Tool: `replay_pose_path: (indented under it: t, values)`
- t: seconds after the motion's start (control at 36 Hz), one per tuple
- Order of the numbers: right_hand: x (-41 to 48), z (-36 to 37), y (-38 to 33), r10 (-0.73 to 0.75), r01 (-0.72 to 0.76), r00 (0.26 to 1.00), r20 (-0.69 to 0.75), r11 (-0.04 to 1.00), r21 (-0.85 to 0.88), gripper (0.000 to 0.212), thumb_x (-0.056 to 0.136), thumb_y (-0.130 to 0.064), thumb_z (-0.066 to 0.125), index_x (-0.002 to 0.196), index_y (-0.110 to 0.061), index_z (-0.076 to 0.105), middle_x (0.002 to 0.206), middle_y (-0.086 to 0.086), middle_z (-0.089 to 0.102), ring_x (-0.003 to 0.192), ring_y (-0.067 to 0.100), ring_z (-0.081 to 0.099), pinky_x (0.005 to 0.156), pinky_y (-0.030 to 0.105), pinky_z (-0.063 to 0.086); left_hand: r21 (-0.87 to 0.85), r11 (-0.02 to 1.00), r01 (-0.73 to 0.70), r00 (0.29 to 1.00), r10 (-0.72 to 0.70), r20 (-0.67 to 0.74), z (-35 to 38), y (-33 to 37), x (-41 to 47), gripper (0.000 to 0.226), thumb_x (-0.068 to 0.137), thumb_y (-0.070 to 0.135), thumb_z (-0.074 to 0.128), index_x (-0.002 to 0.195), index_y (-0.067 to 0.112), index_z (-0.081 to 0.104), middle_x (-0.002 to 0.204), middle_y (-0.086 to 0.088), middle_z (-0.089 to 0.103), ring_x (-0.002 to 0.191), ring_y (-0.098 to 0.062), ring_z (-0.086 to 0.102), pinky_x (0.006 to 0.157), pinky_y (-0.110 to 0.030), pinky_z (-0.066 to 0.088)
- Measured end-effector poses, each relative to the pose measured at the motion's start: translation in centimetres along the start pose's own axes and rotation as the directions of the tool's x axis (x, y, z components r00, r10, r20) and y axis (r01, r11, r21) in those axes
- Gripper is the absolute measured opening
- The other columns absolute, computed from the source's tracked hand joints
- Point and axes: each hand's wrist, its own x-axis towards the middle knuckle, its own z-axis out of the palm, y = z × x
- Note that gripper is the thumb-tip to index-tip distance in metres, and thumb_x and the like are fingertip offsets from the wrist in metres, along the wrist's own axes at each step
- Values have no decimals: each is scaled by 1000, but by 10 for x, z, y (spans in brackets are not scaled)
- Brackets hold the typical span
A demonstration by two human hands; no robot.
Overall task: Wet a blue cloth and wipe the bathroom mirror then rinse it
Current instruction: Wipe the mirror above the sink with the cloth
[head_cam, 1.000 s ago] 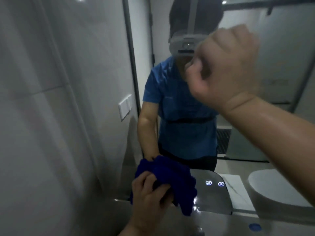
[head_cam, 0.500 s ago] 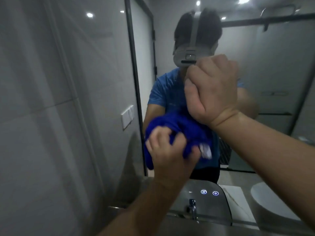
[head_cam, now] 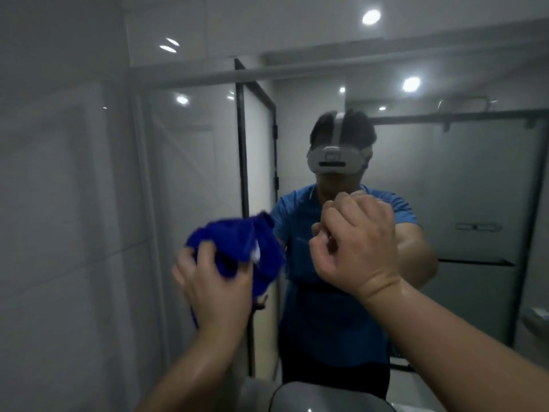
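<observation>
Within the last second the left hand (head_cam: 217,289) had lifted the cloth (head_cam: 237,245) from low down to chest height before the mirror (head_cam: 475,179). The right hand (head_cam: 356,248), against the cloth half a second earlier, now stood apart from it. The left fingers (head_cam: 205,254) gripped the bunched cloth; the right fingers were curled into a fist with nothing seen in them. Whether the cloth touched the glass could not be told. Wiping seemed about to begin, left-handed. Counted: one cloth, one mirror, two hands
</observation>
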Motion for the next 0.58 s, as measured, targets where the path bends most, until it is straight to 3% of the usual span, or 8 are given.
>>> replay_pose_path:
  t: [0.08,0.17,0.22,0.28,0.36,0.42,0.53,0.58]
  values:
    - [-1,2,1,1,-1,1000,7,1000,4,13,79,-26,67,81,-13,63,86,7,59,89,32,55,79,47,37,-17,999,-43,989,40,-142,3,58,79,34,81,54,70,103,31,57,133,-12,53,127,-37,46,105,-44,38]
    - [-3,3,3,1,-1,1000,10,1000,-1,13,79,-26,66,81,-14,64,86,7,59,90,32,55,80,48,38,-44,997,-70,994,65,-88,15,117,137,40,80,63,60,113,40,58,138,-5,52,132,-35,46,109,-47,39]
    - [-3,3,3,0,0,1000,-5,1000,-4,13,79,-26,66,82,-14,63,87,6,59,90,32,54,80,48,38,10,972,-235,971,235,-52,27,150,148,43,79,63,59,114,38,63,135,-3,55,130,-34,48,107,-50,42]
    - [-3,3,3,-3,3,1000,-17,1000,-6,12,79,-25,65,82,-14,63,88,6,59,90,32,55,79,48,38,58,908,-416,906,419,-59,38,168,140,33,76,60,62,101,38,61,125,1,56,123,-31,50,101,-47,41]
    - [-2,1,2,-1,1,1000,-10,1000,17,10,81,-25,65,80,-15,62,84,6,57,86,33,54,77,49,39,58,790,-611,792,611,21,43,153,116,30,77,55,67,98,35,57,123,2,54,121,-27,47,99,-43,37]
    - [-1,0,3,-11,11,1000,2,1000,24,10,81,-25,65,78,-17,60,84,6,56,86,34,53,77,49,39,38,752,-658,753,655,68,42,128,97,33,76,52,70,101,32,60,126,0,55,122,-30,49,101,-46,38]
    - [-6,4,9,-30,27,997,69,999,40,19,78,-29,63,90,-17,73,99,9,67,91,36,58,80,51,43,45,832,-554,832,550,68,31,55,45,43,74,49,79,109,27,70,129,-7,60,121,-38,56,100,-52,43]
    - [-7,6,12,-23,21,997,79,999,30,23,83,-31,57,88,-15,73,97,8,67,90,35,58,78,52,44,62,861,-504,863,499,80,25,10,18,50,73,53,82,114,29,69,131,-7,59,121,-38,57,101,-53,44]
